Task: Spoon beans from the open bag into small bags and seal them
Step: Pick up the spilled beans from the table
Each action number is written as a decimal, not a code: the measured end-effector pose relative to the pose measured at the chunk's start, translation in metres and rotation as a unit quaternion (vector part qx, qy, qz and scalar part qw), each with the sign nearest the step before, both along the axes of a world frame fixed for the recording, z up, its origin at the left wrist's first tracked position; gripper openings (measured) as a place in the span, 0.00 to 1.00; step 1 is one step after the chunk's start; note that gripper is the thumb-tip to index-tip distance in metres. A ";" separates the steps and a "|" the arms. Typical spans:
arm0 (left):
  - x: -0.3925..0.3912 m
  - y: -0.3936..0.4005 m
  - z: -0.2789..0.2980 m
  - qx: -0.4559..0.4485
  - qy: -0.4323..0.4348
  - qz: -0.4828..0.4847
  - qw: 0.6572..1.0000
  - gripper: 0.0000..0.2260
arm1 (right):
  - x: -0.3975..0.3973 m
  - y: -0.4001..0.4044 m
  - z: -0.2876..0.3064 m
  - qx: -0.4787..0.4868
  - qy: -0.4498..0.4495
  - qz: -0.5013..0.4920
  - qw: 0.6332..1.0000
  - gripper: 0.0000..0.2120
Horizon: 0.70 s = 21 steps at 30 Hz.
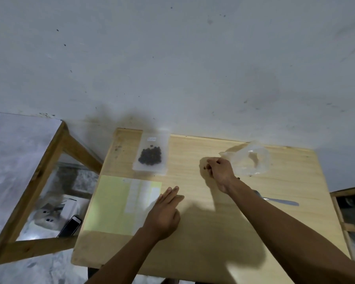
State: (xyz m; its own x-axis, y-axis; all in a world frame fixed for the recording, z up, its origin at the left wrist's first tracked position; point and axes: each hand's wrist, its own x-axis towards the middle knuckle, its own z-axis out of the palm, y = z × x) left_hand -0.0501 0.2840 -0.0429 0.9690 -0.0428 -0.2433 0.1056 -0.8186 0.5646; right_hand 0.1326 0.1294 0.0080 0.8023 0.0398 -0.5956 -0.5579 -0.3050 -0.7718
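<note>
R hand (219, 171): fingers curled, grip clenched just above bench; small dark bits at fingertips, prob. beans, too small to confirm, so can't tell if it pinches anything. Sits just L of open bag, near but contact unclear.

L hand (164, 214): grip released, fingers straight and flat on bench, tips at R edge of yellow sheet. Holds nothing.

Open bag (250, 158): clear plastic, crumpled, lying on bench far R, mouth toward R hand. Few dark specks inside; a dark speck on bench by its near edge.

Small bag w/ beans (151, 153): clear pouch, flat on bench at far L-centre, dark round beans clustered in its middle, white label near top. Looks to rest on other clear pouches; count unclear. Well apart from both hands.

Spoon (279, 199): metal, flat on bench near R side, handle pointing R, bowl end hidden behind R forearm.

Yellow sheet (111, 203): pale yellow-green, flat on bench L side; pale strips lie on its R part, type unclear.

Bench (203, 232): light wood top, against a grey-white wall (172, 58).

Phone (70, 226): dark, lower level L of bench, inside a wooden frame (39, 181).
</note>
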 end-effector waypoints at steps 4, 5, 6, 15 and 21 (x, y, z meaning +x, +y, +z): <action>0.002 -0.003 0.004 0.019 -0.009 0.002 1.000 0.22 | -0.003 -0.019 0.014 0.164 0.133 -0.042 0.977 0.12; 0.004 -0.005 0.005 0.032 -0.015 0.006 0.999 0.22 | -0.007 -0.023 0.019 0.207 0.165 -0.032 0.964 0.12; 0.006 -0.008 0.007 0.048 -0.022 0.009 0.999 0.22 | -0.010 -0.029 0.022 0.233 0.185 -0.016 0.955 0.11; 0.038 -0.069 0.004 0.119 -0.030 -0.144 0.982 0.25 | -0.068 -0.124 0.023 0.215 0.140 -0.072 0.964 0.09; 0.038 -0.123 -0.005 0.131 -0.066 -0.283 0.948 0.27 | -0.147 -0.227 0.019 0.158 0.080 -0.245 0.953 0.09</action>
